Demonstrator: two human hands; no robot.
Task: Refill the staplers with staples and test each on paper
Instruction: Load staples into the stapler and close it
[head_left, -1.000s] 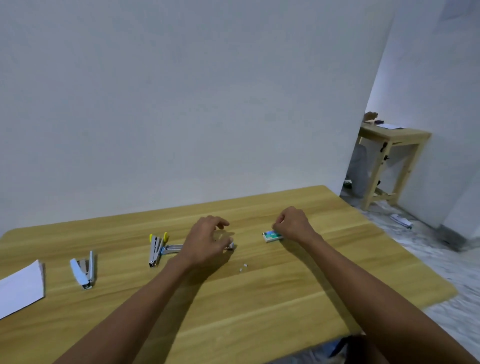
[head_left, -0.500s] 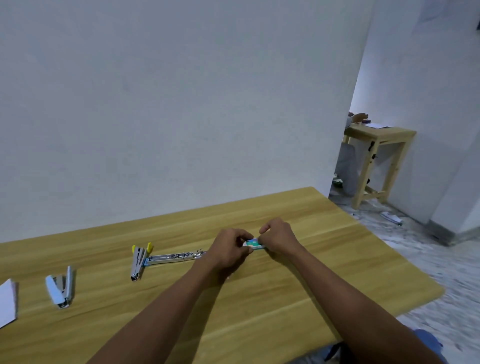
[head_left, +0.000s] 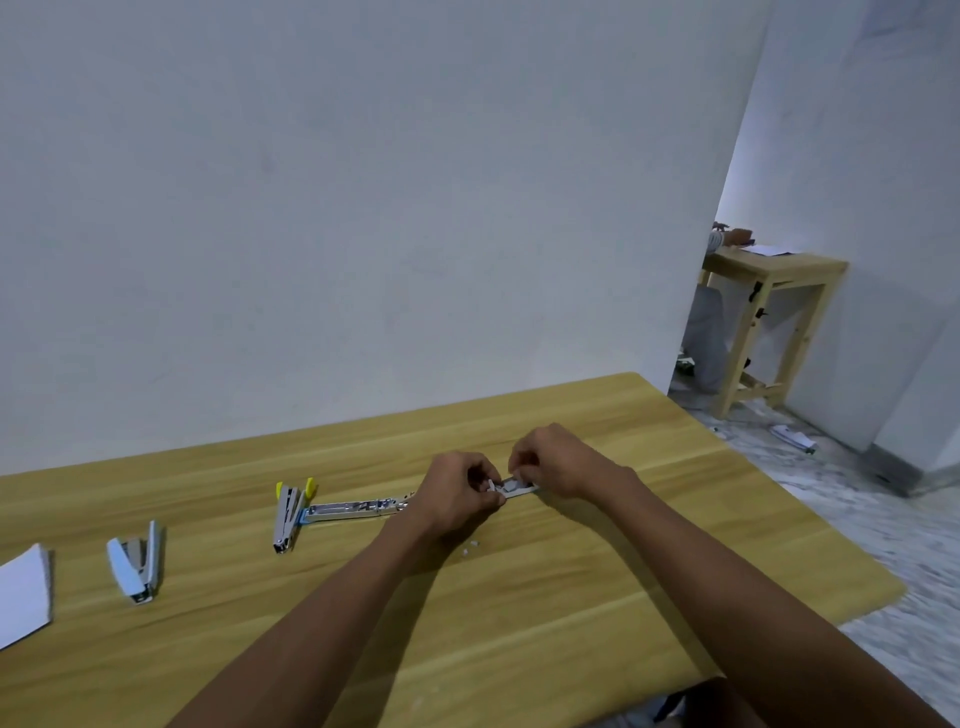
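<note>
Staple box (head_left: 514, 487) now opened, pinched by left hand (head_left: 457, 493); right hand (head_left: 558, 460) pinching too

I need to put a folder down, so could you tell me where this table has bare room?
The near strip in front of the blue stapler and the right end beyond the right hand are bare. It is crowded around the staple box and the long stapler.

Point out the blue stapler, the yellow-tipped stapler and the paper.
blue stapler (head_left: 134, 564): head view, on its blue body.
yellow-tipped stapler (head_left: 287, 514): head view, on its metal arm.
paper (head_left: 23, 595): head view, on the white sheet.
</note>
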